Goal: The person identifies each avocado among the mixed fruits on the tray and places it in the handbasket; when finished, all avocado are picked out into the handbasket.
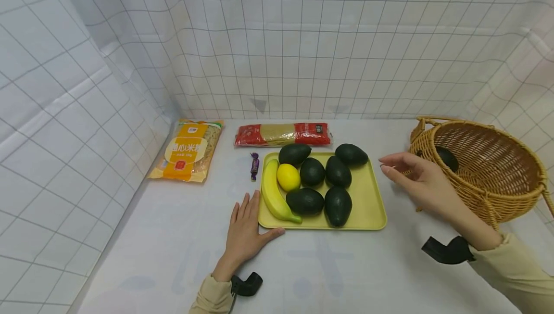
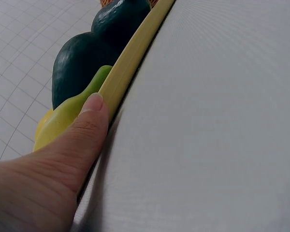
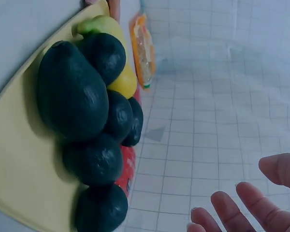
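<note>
My left hand (image 1: 245, 232) rests at the lower left corner of a yellow tray (image 1: 368, 213), fingers straight along its left side and thumb on its front rim. In the left wrist view the thumb touches the rim beside the banana (image 2: 70, 111). On the tray lie a banana (image 1: 272, 194), a lemon (image 1: 288, 177) and several dark green avocados (image 1: 338, 207). My right hand (image 1: 421, 182) is in the air between the tray and a wicker basket (image 1: 515, 203), holding nothing, its fingers loosely bent. Another avocado (image 1: 446, 158) lies inside the basket.
A red-ended noodle packet (image 1: 283, 134) lies behind the tray. To the left are a purple-wrapped candy (image 1: 254, 167) and an orange pasta bag (image 1: 188, 150). A white grid-patterned curtain (image 1: 324, 54) stands around the table at the back and sides.
</note>
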Action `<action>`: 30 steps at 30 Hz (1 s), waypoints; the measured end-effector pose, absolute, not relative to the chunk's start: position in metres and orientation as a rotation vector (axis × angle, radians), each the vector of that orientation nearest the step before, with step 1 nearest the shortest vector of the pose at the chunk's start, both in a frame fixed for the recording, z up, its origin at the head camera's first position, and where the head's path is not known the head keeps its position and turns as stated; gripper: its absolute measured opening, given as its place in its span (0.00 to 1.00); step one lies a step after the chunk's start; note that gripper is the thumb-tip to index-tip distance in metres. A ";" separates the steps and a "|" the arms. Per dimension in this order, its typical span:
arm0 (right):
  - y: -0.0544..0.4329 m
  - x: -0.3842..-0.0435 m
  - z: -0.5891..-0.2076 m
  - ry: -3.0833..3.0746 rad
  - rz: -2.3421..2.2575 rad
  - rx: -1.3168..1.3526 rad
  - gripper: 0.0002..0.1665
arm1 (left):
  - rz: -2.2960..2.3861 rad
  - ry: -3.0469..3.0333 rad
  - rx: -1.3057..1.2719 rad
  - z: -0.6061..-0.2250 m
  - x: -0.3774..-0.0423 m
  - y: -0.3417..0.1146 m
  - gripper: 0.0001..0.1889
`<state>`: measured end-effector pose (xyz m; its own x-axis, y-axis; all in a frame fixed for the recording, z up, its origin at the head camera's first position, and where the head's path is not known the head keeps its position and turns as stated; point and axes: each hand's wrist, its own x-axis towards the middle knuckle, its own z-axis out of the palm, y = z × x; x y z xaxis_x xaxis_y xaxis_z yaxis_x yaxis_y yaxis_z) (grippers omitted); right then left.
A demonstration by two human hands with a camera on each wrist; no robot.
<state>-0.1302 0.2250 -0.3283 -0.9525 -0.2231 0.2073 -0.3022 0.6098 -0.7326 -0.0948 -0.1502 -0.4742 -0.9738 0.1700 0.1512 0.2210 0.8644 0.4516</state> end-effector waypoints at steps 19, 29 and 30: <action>0.181 -0.145 -0.386 -2.903 1.450 0.473 0.29 | -0.734 -2.921 -0.307 -0.475 -0.094 -0.150 0.59; 0.173 -0.144 -0.399 -2.973 1.439 0.473 0.34 | -0.724 -2.924 -0.313 -0.475 -0.094 -0.150 0.59; 0.172 -0.144 -0.400 -2.972 1.426 0.484 0.34 | -0.724 -2.924 -0.312 -0.475 -0.094 -0.150 0.59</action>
<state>-0.1444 0.1723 -0.4002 -0.9401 -0.3378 -0.0454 -0.1760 0.5953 -0.7840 -0.0940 -0.1498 -0.4751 -0.9724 0.1714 0.1585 0.2255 0.8647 0.4487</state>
